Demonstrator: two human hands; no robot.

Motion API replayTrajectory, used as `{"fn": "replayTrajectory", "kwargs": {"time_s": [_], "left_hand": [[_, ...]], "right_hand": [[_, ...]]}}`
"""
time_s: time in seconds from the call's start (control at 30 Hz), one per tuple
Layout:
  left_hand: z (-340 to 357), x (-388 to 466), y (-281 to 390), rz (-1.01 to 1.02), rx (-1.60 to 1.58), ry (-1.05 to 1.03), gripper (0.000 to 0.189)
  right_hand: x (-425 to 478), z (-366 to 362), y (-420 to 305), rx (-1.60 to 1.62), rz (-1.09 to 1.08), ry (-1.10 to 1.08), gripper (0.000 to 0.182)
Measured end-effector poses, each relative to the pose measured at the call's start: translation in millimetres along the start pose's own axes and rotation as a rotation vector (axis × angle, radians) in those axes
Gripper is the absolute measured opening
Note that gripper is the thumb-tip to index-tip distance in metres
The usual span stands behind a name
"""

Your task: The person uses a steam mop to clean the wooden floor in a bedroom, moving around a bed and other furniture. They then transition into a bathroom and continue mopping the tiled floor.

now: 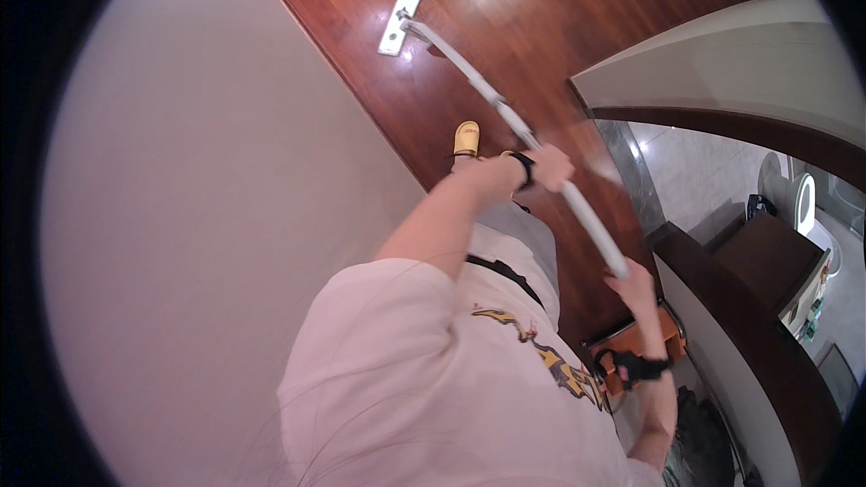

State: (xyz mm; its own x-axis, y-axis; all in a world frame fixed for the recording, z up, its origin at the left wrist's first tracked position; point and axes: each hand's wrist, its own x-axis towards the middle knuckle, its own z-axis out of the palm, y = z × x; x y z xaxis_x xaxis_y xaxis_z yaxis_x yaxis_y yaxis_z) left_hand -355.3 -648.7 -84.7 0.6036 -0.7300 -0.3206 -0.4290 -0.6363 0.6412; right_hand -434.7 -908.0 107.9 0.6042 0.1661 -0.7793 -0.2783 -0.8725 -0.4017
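My left hand (553, 168), with a black band at its wrist, is wrapped around the middle of the pole of a flat mop (517, 125). Around the top end of the same pole my right hand (636, 286) is closed; a black strap sits on that forearm. The pole slants forward and left, away from my body. At its far end, the white rectangular mop head (404, 15) rests on the reddish-brown wood floor (514, 34). A yellow slipper (467, 138) is on one foot; the other is mostly hidden behind my left wrist.
A pale wall (203, 182) runs along my left. On the right, a dark-framed doorway (717, 277) opens to a tiled bathroom with a toilet (805, 203) and a dark-topped cabinet (764, 257). An orange stand (666, 328) is beside my right forearm, near a dark bag-like object (700, 439).
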Motion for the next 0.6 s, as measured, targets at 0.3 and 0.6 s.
{"fn": "replayTrajectory", "kwargs": {"time_s": [0.3,0.6], "left_hand": [[28.0,116.6,267.9,0.369,-0.312,0.066,0.018],[23.3,118.2,238.5,0.201,-0.327,-0.043,0.017]], "right_hand": [[-211.3,-133.8,116.9,-0.889,0.29,0.218,0.038],[-171.4,-126.7,151.9,-0.718,0.229,0.249,0.04]]}}
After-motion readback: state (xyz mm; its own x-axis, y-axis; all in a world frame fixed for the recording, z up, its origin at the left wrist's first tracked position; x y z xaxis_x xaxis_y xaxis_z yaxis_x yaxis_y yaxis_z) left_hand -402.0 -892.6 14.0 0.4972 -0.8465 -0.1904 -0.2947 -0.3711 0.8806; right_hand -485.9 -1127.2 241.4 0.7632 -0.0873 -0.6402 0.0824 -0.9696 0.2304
